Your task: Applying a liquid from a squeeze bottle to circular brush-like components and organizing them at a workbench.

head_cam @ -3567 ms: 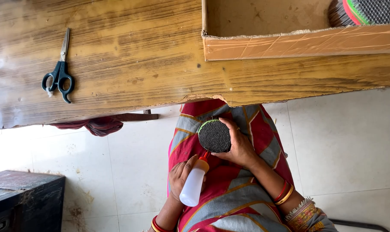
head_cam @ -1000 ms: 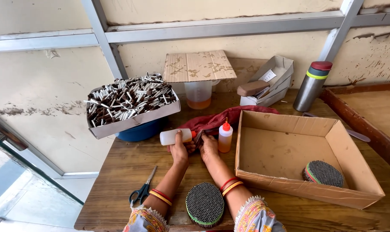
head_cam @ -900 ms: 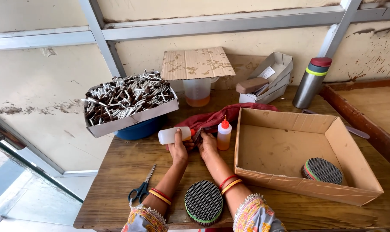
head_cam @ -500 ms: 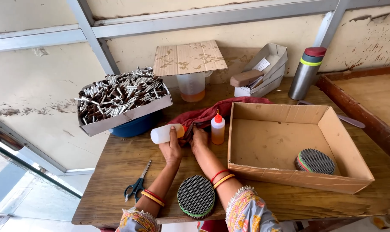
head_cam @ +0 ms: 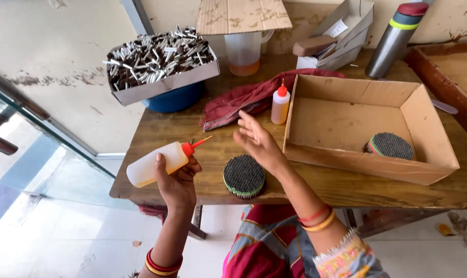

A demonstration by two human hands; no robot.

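Now left hand (head_cam: pixel 178 181) gripping squeeze bottle (head_cam: pixel 159 163); right hand (head_cam: pixel 258 141) spread, empty; cardboard box (head_cam: pixel 347 160) holds round disc (head_cam: pixel 391 145).

A single camera, worn on the person's head, looked steeply down and forward over the near edge of the wooden worktop (head_cam: pixel 341 193). It sat close above both raised hands, faced the far wall, and took in floor at the left.

Wearing thin red and orange ring bangles (head_cam: pixel 160 263) on the left wrist, and red and yellow thin round bangles (head_cam: pixel 318 220) on the right wrist. Showing a short sleeve with a pale frilly edge (head_cam: pixel 341 251). Wearing bright red, grey and yellow striped cloth (head_cam: pixel 267 242).
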